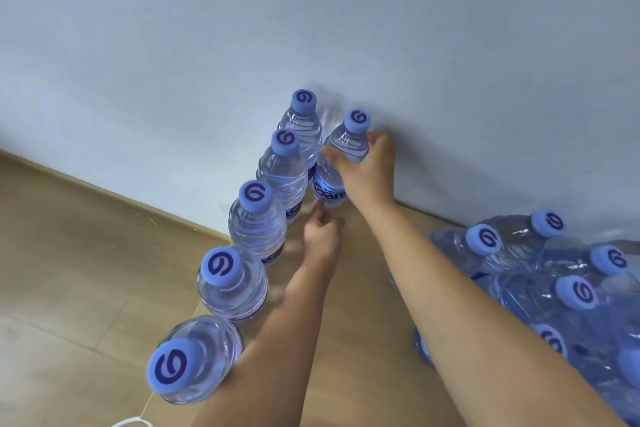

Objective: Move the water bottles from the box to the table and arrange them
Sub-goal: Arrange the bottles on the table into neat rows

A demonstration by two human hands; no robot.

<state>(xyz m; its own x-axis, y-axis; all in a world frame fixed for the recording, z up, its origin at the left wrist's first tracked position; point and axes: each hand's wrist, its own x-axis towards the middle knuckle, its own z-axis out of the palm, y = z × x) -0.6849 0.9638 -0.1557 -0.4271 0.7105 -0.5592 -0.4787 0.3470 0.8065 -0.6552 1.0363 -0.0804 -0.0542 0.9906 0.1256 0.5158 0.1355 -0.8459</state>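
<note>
Pale blue-grey wall (346, 28) across the top, from 9 through 12 to 3 o'clock. Light wooden floor (69, 253) at 8 o'clock, lower than the table. Tan wooden table (363, 288) running from 6 o'clock up to the wall near centre, left edge just past the bottles.

Along that left edge, row of five upright water bottles, purple caps with a dark swirl mark: nearest bottle (194, 357) at 7 o'clock, second bottle (232, 284) just beyond it, third bottle (258, 222), fourth bottle (282, 170), and farthest bottle (303, 125) against the wall at 12 o'clock. Neighbours close together, overlapping from this angle; whether touching, cannot tell.

Left hand (322, 236) near centre, fingers curled in, fingertips reaching up under the base of the sixth bottle (341, 163); real grip or mere touch, cannot tell. Left forearm stretching down toward 6 o'clock.

Sixth bottle just right of the row's far end, close to the wall, tilted, cap leaning toward 1 o'clock, label partly showing; base seemingly lifted off the table. Right hand (367, 173) wrapped around its shoulder and upper body, thumb on the left side, fingers round the right. Right forearm running down to 5 o'clock.

At 3 to 4 o'clock, pack of bottles (554, 288) in crinkled clear plastic wrap, several purple caps showing, resting on the table's right part and cut off by the frame edge.
</note>
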